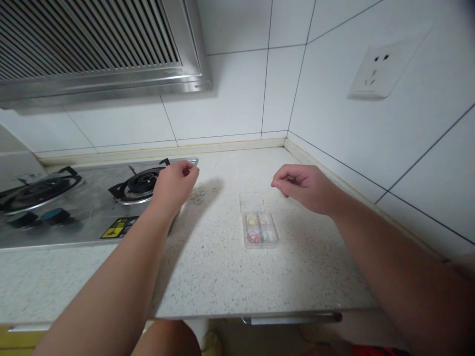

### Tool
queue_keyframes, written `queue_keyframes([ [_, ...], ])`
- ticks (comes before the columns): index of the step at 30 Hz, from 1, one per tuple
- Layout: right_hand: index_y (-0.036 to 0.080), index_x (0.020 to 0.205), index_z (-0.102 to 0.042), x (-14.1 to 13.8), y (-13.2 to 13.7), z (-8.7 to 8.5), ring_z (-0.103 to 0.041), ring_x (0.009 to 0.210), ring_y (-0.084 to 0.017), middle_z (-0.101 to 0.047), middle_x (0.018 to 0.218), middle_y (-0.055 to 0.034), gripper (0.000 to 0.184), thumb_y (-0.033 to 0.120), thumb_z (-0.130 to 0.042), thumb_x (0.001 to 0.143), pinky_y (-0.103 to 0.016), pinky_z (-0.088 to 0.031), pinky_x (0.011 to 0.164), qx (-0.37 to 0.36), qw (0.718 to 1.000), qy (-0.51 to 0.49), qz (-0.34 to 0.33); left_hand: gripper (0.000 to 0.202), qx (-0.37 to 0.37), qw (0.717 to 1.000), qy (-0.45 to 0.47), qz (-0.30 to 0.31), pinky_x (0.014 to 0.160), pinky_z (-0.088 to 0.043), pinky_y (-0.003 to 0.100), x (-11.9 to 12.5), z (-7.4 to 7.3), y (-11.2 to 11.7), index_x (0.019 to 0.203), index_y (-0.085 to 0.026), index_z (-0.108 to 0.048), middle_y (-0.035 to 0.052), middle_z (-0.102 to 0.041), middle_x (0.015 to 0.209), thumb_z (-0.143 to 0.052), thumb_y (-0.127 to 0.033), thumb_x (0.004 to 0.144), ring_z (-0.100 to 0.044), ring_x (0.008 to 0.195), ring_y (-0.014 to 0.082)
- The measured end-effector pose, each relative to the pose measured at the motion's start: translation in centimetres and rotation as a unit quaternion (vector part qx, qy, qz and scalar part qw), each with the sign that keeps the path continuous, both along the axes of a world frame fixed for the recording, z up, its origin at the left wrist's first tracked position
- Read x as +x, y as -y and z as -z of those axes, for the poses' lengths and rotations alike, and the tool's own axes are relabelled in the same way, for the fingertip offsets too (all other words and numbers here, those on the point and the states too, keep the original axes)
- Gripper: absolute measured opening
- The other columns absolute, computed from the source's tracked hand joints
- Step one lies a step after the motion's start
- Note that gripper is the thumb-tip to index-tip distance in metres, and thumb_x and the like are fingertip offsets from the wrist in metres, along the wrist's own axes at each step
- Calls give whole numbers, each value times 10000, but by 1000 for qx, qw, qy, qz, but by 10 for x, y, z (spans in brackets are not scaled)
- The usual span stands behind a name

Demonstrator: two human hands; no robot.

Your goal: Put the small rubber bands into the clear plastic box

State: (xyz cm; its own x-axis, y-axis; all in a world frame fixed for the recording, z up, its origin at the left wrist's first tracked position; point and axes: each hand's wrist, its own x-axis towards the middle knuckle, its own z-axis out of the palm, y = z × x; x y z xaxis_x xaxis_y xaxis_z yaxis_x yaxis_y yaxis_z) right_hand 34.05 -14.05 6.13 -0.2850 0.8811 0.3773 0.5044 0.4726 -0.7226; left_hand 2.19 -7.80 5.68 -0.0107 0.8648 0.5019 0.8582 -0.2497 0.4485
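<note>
Raised over the right edge of the stove, my left hand (175,181) is closed, thumb and fingers pressed together. Just below and right of it lies a small heap of thin loops (199,194), pale and hard to make out. My right hand (300,182) hovers over the counter with its fingers curled into a pinch. Anything in either pinch is hidden or too small to name. Between the hands sits a clear plastic compartment box (276,236) with its see-through lid (248,200) folded back. Thin red loops (254,238) and yellowish loops (251,221) lie in separate compartments.
A gas stove (85,217) with two burners fills the left side, under a metal range hood (193,81). The speckled counter (218,282) meets tiled walls at the back and right. A wall socket (382,69) is at upper right, a drawer handle (291,319) below the front edge.
</note>
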Motion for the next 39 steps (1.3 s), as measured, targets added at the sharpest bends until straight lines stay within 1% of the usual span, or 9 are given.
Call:
queue_keyframes([
  [3, 114, 842, -648, 2, -2, 1, -438, 536, -20, -546, 605, 3, 363, 473, -599, 870, -145, -307, 480, 2, 1000, -1, 7, 329, -55, 997, -49, -29, 623, -375, 282, -18, 4, -15, 871, -185, -723, 56, -706, 801, -520, -444, 866, -616, 738, 210],
  [6, 110, 840, -648, 3, -4, 2, -441, 537, -21, -548, 606, 2, 358, 465, -606, 863, -149, -309, 486, -5, 1000, -4, 9, 310, -118, 987, -109, -27, 676, -419, 288, -30, 11, -24, 915, -204, -738, 67, -730, 875, -528, -420, 841, -651, 821, 235],
  [9, 110, 839, -651, 3, -6, 4, -440, 536, -24, -544, 600, 3, 356, 463, -612, 855, -153, -316, 491, -14, 1000, -1, 9, 283, -145, 980, -133, -27, 706, -445, 301, -37, 17, -31, 905, -213, -753, 80, -741, 898, -576, -404, 794, -665, 842, 260],
  [13, 111, 858, -657, 6, -8, 7, -445, 534, -24, -549, 607, 2, 362, 469, -608, 856, -151, -317, 489, -18, 1000, 8, 15, 272, -161, 975, -150, -33, 753, -471, 320, -43, 22, -36, 917, -216, -759, 97, -743, 919, -595, -386, 782, -673, 848, 272],
  [22, 114, 860, -654, 8, -10, 9, -439, 536, -24, -543, 611, 5, 396, 505, -596, 856, -154, -313, 488, -35, 999, 26, 32, 277, -188, 968, -166, 9, 747, -473, 321, -40, 24, -32, 1010, -236, -751, 98, -738, 998, -638, -384, 805, -675, 842, 250],
  [27, 116, 867, -656, 8, -10, 10, -428, 531, -21, -540, 616, 6, 393, 505, -594, 857, -154, -295, 480, -39, 998, 28, 42, 259, -192, 965, -180, -2, 766, -479, 323, -37, 25, -30, 996, -245, -774, 96, -748, 997, -618, -354, 820, -676, 918, 270],
  [31, 119, 870, -655, 9, -11, 11, -440, 544, -27, -543, 619, 1, 410, 523, -592, 852, -153, -311, 492, -41, 998, 36, 37, 272, -197, 962, -191, -15, 761, -483, 323, -36, 25, -31, 984, -236, -783, 108, -750, 966, -608, -375, 830, -681, 911, 274],
  [36, 123, 851, -654, 8, -12, 10, -437, 548, -33, -539, 615, -2, 402, 520, -593, 845, -162, -317, 499, -41, 998, 43, 38, 245, -200, 958, -202, -23, 796, -497, 328, -35, 25, -32, 955, -244, -778, 88, -748, 973, -611, -371, 827, -685, 929, 271],
  [39, 131, 857, -656, 8, -12, 10, -443, 556, -36, -546, 624, -3, 398, 523, -592, 843, -165, -323, 506, -44, 997, 47, 39, 261, -199, 958, -206, -24, 805, -504, 345, -34, 25, -32, 937, -238, -770, 86, -746, 968, -607, -408, 824, -686, 929, 280],
])
